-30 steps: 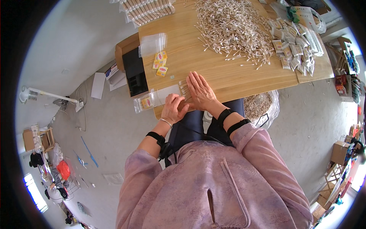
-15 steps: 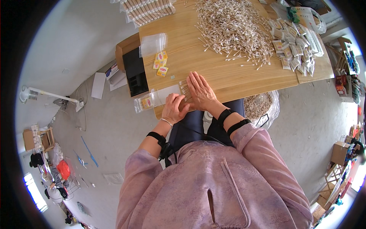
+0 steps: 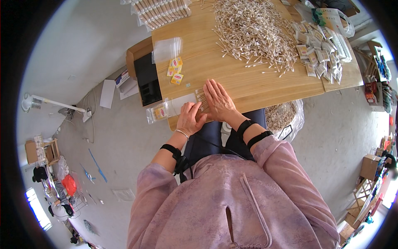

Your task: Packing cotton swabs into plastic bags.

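A small row of cotton swabs [image 3: 202,98] lies side by side near the table's front edge, between my two hands. My right hand [image 3: 218,101] rests along the row's right side, fingers stretched out and held together, its palm covering part of the swabs. At the lower left of the row is my left hand [image 3: 190,118], fingers bent and thumb held apart, fingertips touching the swabs' near left side. A white sheet [image 3: 181,101] lies beside the left fingers. Left of it, a clear plastic bag [image 3: 157,113] with a yellow card inside reaches over the table edge.
A big heap of loose cotton swabs [image 3: 253,31] covers the far middle of the wooden table [image 3: 195,45]. Filled packets [image 3: 319,54] pile up at right, bundled swabs [image 3: 161,12] at far left. Yellow cards [image 3: 176,70] and clear bags [image 3: 167,49] lie left. A swab-filled bag [image 3: 282,116] stands below.
Both hands stay at the row of swabs with almost no movement. The whole view has shifted very slightly.
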Demonstrator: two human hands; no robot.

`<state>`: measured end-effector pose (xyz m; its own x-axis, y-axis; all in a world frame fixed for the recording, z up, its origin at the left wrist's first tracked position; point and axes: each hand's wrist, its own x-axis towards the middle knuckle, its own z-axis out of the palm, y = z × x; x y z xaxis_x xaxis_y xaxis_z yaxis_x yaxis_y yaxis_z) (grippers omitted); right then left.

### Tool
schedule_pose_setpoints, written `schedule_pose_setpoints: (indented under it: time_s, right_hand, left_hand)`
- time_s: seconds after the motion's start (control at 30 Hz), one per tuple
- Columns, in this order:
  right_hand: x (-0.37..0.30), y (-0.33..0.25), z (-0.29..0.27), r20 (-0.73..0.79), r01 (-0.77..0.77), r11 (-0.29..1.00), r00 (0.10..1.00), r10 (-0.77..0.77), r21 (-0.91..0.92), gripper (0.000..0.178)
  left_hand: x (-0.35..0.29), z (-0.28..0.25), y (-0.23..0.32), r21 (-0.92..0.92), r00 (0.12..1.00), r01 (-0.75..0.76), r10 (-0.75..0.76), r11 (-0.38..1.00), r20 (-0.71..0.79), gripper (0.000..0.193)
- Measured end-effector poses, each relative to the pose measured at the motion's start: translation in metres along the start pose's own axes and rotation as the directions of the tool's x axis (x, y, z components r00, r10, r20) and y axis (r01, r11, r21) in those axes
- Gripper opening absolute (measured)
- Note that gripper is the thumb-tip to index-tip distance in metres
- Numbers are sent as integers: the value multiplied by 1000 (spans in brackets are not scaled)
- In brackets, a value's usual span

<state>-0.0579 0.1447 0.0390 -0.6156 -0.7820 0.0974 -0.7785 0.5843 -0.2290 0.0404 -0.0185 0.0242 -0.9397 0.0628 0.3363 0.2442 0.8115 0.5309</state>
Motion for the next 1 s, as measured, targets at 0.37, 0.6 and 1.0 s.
schedule_pose_setpoints:
  time_s: [0.37,0.6,1.0]
  right_hand:
    - [1,-1,-3,18,-3,1000,1000,2,22,106]
    - [1,-1,-1,25,-10,1000,1000,9,28,105]
    - [1,-1,-1,21,-15,999,1000,14,35,105]
  left_hand:
    - [-1,0,0,9,999,33,-33,999,25,51]
    - [0,0,1,7,999,35,-35,999,26,51]
    - [2,-2,2,3,999,37,-37,999,32,54]
